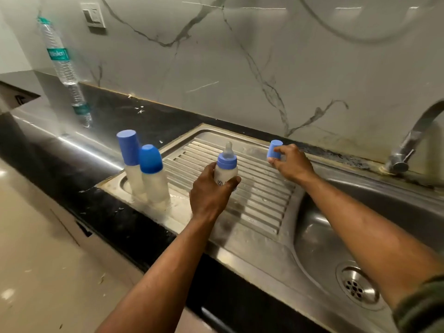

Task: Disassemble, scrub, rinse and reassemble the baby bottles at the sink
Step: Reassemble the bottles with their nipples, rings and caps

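My left hand [211,192] grips a small white baby bottle [225,173] upright over the ribbed steel drainboard [259,195]; its blue collar and clear teat are uncovered. My right hand [292,163] pinches the bottle's blue cap [274,149] at the far edge of the drainboard, apart from the bottle. Two more capped baby bottles stand at the drainboard's left end: a taller one [131,162] behind, and a wider one [153,174] in front.
The sink basin [319,246] with its drain [358,288] lies at lower right, and the steel tap [413,138] rises at the right. A clear water bottle [64,68] leans on the black counter [101,131] at the back left. A marble wall stands behind.
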